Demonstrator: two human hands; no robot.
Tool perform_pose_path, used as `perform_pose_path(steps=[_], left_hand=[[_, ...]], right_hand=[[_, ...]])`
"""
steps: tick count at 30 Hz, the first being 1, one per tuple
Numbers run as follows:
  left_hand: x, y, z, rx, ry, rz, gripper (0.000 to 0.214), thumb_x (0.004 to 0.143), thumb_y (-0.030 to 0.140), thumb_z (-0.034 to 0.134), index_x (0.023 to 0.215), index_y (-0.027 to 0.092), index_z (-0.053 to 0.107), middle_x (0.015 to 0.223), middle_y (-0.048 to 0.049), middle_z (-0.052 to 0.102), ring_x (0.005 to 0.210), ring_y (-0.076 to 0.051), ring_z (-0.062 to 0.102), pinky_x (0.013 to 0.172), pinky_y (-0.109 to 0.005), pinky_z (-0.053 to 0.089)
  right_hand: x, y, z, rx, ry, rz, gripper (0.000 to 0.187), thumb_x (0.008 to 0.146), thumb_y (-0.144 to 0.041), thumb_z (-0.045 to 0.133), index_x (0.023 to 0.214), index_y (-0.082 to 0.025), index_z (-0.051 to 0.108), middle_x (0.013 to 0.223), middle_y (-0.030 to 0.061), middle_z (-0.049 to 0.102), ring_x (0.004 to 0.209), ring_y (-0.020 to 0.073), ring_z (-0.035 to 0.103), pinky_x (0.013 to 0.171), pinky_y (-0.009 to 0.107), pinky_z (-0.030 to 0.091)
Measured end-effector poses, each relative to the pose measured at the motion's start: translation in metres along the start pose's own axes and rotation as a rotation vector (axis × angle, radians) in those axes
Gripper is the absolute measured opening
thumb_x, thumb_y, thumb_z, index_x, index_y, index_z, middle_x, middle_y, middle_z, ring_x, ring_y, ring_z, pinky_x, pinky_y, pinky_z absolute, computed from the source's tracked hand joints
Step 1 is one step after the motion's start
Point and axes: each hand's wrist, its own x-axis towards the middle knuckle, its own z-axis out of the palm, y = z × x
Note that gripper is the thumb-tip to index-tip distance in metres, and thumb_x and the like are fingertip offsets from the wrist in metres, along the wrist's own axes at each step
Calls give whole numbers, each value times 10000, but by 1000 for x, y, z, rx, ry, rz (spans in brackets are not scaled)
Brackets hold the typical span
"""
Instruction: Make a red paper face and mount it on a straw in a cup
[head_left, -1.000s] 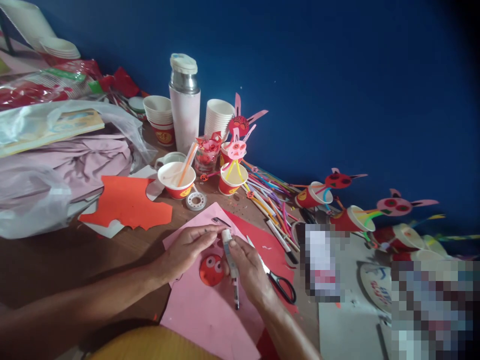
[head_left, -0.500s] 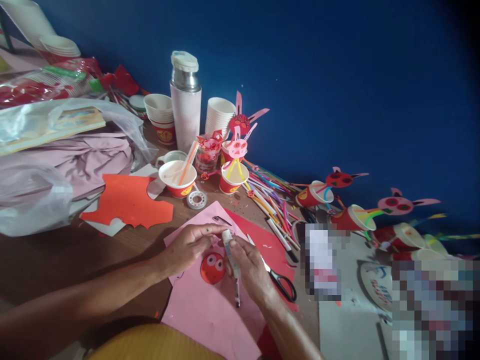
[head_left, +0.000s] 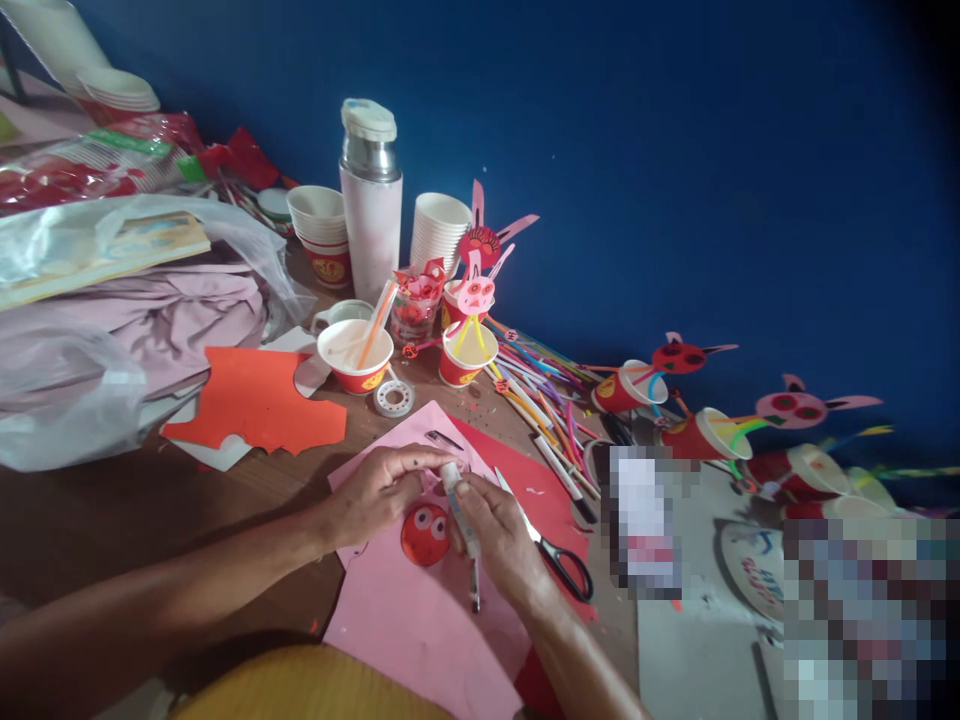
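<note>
In my right hand (head_left: pixel 499 525) is a slim, clear-white glue tube (head_left: pixel 460 510) with bluish print, its whitish tip pointing up and left. My left hand (head_left: pixel 386 490) is closed, its index finger stretched to the tube's tip and its thumb curled below; whatever it pinches is hidden. Beneath both hands lies a pink paper sheet (head_left: pixel 397 610). On it, between the hands, rests a red paper circle (head_left: pixel 424 536) with two round eyes. A dark pen (head_left: pixel 475 588) shows under the tube. Black-handled scissors (head_left: pixel 566 570) lie right of my right hand, partly on red paper (head_left: pixel 517 465).
An orange paper offcut (head_left: pixel 259 400) lies to the left. Behind stand paper cups (head_left: pixel 355 365), a tape roll (head_left: pixel 394 398), a flask (head_left: pixel 371 220) and a rabbit-faced cup figure (head_left: pixel 469 355). Loose straws (head_left: pixel 536 400) spread right of these. Plastic bags (head_left: pixel 75 390) fill the left side.
The glue tube's tip has shifted very slightly left. Both hands otherwise keep nearly the same pose, and the things on the table lie as before.
</note>
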Motion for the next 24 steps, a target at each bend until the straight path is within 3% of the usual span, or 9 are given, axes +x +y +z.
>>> perform_pose_path(steps=[14, 24], left_hand=[[2, 3, 0, -258, 5, -79, 284, 809, 197, 553, 999, 194, 765, 1179, -60, 697, 1173, -234, 580, 1051, -353, 399], [2, 4, 2, -376, -3, -168, 251, 787, 204, 607, 976, 217, 772, 1137, -47, 708, 962, -212, 634, 807, -293, 490]], right_hand=[[1, -1, 0, -80, 62, -54, 401, 943, -538, 456, 740, -200, 528, 518, -60, 464, 435, 88, 393, 468, 227, 327], [3, -1, 0, -109, 98, -75, 389, 953, -502, 448, 721, -198, 516, 516, -63, 450, 435, 88, 399, 462, 228, 335]])
